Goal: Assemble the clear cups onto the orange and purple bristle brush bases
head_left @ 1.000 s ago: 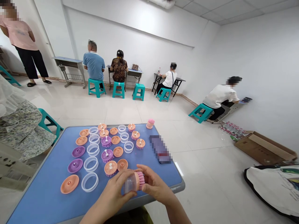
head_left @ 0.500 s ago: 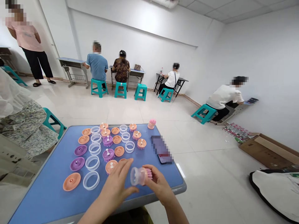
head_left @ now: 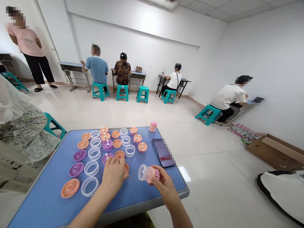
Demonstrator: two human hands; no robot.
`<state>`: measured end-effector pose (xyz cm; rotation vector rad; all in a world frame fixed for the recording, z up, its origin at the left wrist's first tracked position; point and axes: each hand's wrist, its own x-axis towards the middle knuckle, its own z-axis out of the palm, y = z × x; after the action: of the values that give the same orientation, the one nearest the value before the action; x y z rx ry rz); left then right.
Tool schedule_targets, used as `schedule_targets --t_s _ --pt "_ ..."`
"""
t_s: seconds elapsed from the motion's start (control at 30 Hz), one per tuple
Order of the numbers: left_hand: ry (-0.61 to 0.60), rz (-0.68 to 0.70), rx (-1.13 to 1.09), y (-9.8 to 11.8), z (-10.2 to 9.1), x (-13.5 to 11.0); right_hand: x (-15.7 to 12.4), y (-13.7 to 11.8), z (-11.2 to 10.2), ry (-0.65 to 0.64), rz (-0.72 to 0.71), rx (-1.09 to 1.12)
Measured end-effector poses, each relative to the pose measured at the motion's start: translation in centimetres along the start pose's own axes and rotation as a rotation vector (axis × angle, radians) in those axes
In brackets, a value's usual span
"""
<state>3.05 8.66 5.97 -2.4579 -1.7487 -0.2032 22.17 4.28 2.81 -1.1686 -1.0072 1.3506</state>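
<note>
My right hand holds a small brush with pink bristles, lying sideways. A clear plastic ring is fitted on its base, facing left. My left hand is down on the table, its thumb and fingers closed around the edge of an orange disc. It covers whatever lies beneath the palm. Just beyond its fingers are a purple-bristled brush head with a white pin and another orange disc. Loose clear rings and purple discs lie in rows to the left.
The blue table also bears a phone on the right and a pink brush at the far edge. Several people sit at desks by the walls; one stands at left. A cardboard box is on the floor at right.
My left hand has moved left and away from the clear ring, down to the orange disc on the table. My right hand, still holding the brush, has shifted slightly right.
</note>
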Motion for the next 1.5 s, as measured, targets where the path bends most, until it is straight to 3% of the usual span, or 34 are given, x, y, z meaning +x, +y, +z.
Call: schedule_targets --t_s 0.23,0.4,0.57,0.87,1.1,1.5 --pt "0.039 0.009 -0.048 -0.1 1.2 0.3 0.3 0.1 -0.3 -0.033 0.018 -0.019" --pt "-0.001 0.024 -0.043 0.5 0.3 0.0 0.3 0.1 -0.1 -0.094 -0.009 -0.018" --pt "-0.071 0.124 -0.298 1.3 -1.4 -1.3 0.3 0.2 0.0 -0.163 -0.037 0.024" --pt "0.153 0.201 -0.657 0.8 -1.2 -3.0 0.3 0.9 0.0 -0.173 -0.027 0.115" --pt "0.122 0.164 -0.917 0.7 -2.0 -3.9 0.1 1.2 0.3 -0.239 -0.048 0.13" --pt "0.13 0.15 -0.897 -0.1 -1.7 -4.4 -0.2 0.2 0.8 -0.297 -0.102 0.097"
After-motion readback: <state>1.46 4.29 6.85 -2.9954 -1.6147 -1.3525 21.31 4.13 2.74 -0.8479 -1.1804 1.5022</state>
